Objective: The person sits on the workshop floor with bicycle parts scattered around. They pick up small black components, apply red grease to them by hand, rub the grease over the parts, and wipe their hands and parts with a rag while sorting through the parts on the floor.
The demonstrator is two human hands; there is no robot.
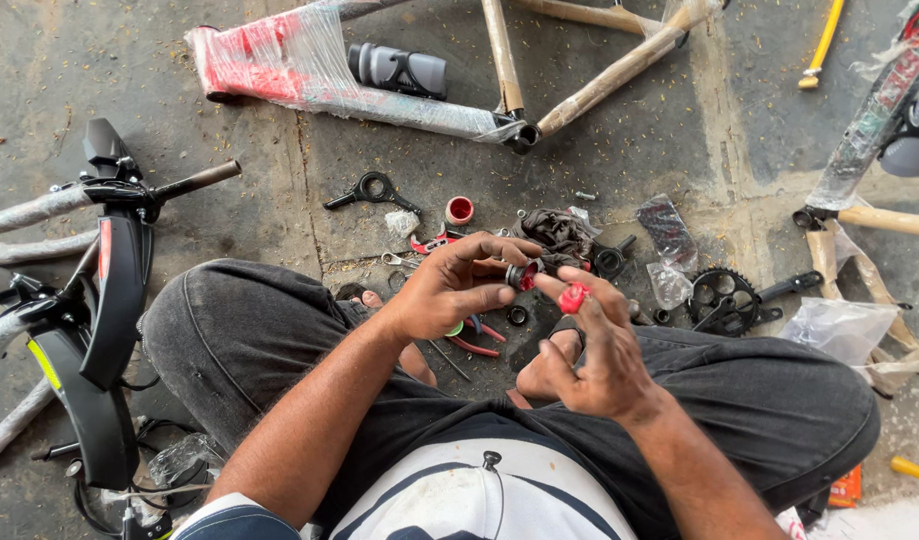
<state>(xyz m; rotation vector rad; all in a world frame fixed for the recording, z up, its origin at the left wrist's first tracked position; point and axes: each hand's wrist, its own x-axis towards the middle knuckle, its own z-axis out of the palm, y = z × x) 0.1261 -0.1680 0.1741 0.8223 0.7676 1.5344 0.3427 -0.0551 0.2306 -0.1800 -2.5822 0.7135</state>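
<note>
The small ring-shaped part (523, 274) at the left hand (450, 290) is black with a red edge; the cap (573, 297) in the right hand (595, 350) is bright red; the trousers (250, 330) are dark grey; the bicycle frame (380, 85) wears clear film over red and brown paper; the chainring (725, 298) is black; the mudguard (115, 290) is black with a red stripe; the floor (400, 150) is mottled grey.
</note>
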